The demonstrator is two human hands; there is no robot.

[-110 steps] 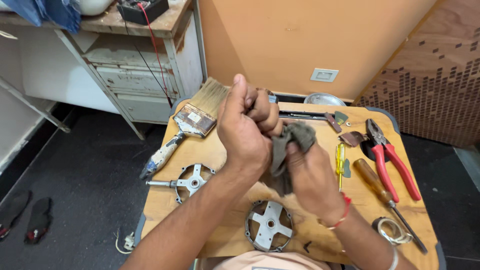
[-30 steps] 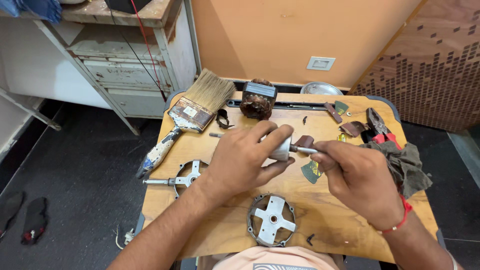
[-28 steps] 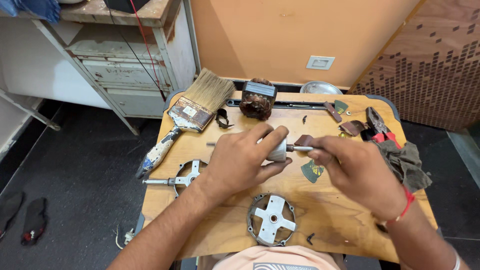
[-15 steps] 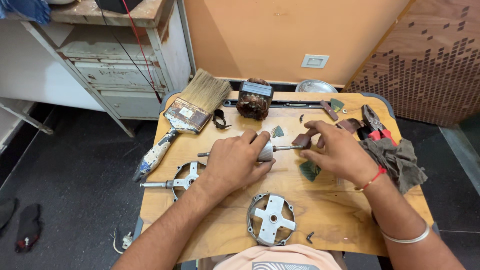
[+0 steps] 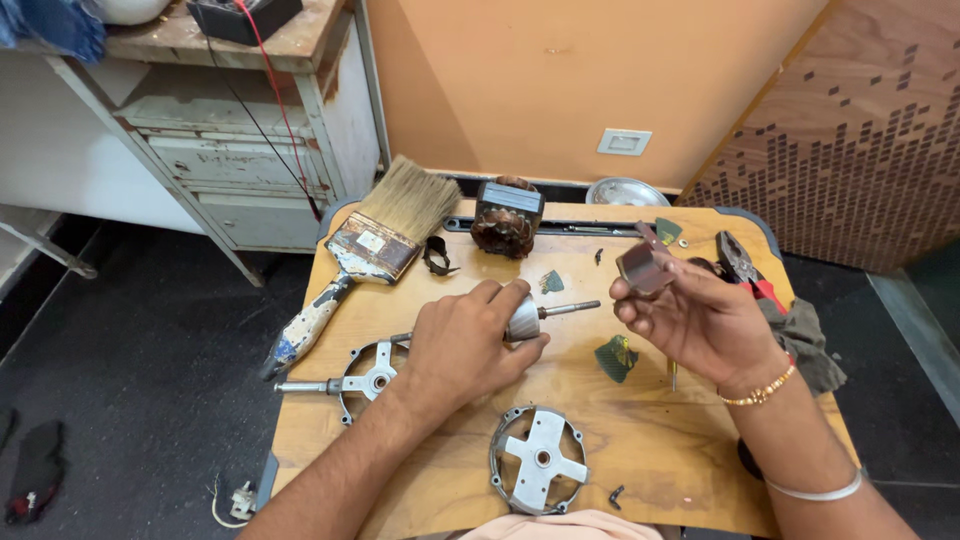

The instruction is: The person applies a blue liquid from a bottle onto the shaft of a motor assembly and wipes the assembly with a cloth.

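Meanwhile left hand (image 5: 462,345) clasps motor rotor (image 5: 527,318); right hand (image 5: 695,318) lifts curved metal piece (image 5: 643,268).

Bare forearms, no sleeves; the right hand (image 5: 700,320) wears a gold bead bracelet at the wrist and a plain silver bangle higher up; the left hand (image 5: 465,345) is unadorned.

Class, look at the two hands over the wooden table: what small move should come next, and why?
Probably bring the small dark curved piece, held up in the right hand, down toward the motor rotor. The left hand pins the rotor on the table, its shaft pointing toward the right hand, and the piece hangs clear above it.
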